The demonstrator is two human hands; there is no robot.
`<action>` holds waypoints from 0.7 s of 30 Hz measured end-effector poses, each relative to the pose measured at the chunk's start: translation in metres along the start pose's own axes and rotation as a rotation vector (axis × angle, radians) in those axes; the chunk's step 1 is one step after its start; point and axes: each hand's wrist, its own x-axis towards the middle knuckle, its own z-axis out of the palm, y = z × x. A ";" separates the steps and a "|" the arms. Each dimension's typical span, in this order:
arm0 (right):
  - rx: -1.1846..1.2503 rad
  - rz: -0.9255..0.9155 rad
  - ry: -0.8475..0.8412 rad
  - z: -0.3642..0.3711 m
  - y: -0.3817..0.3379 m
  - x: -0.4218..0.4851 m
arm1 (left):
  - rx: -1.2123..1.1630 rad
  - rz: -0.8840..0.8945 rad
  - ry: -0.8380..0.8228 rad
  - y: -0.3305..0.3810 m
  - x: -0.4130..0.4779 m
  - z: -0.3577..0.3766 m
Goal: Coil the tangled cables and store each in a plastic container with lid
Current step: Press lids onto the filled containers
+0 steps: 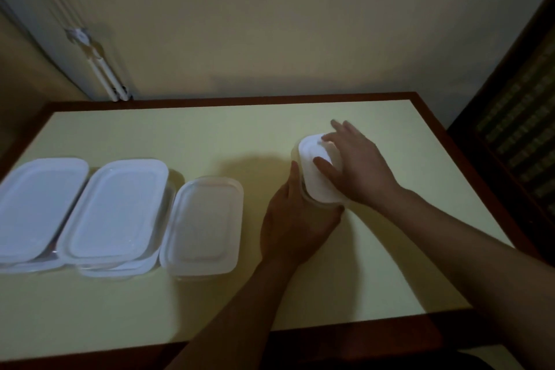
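In the head view, a small rectangular clear plastic container (317, 205) with a white lid (313, 186) sits at about 2 o'clock from the middle of the pale yellow desk (210, 135) with its dark brown wooden rim. Both hands are on it. The left hand (297, 225) reaches in from 6 o'clock, forearm slanting up across the desk, and grips the container's near left side. Its thumb lies up along the left wall and its fingers (327, 219) curl round the near end, their tips hidden under the box. The right hand (357, 171) comes in from 4 o'clock and rests palm-down on the lid. Its fingers (339, 128) are straight and spread, holding nothing, and the thumb lies flat across the lid's middle. This hand covers the right half of the lid and the container's far right wall. Motion blur softens both hands, so exact fingertip contact is hard to make out. Well apart from them, at 9 o'clock, three larger rounded-rectangle clear plastic containers with white lids lie side by side. The leftmost container (39, 207) is cut off by the frame edge, and the middle container (117, 210) seems to lie on another lid or box. The right-hand container (204, 225) stands just beside it. The lids hide whatever is inside them all.
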 end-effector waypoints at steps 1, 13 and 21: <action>-0.065 0.030 -0.066 0.004 0.003 0.006 | 0.008 0.005 0.001 -0.001 0.000 0.000; -0.128 0.071 -0.212 0.024 -0.002 0.010 | -0.091 0.018 -0.037 -0.010 -0.002 0.004; -0.080 0.098 -0.184 0.027 -0.008 -0.003 | -0.099 -0.102 -0.005 -0.013 -0.004 0.004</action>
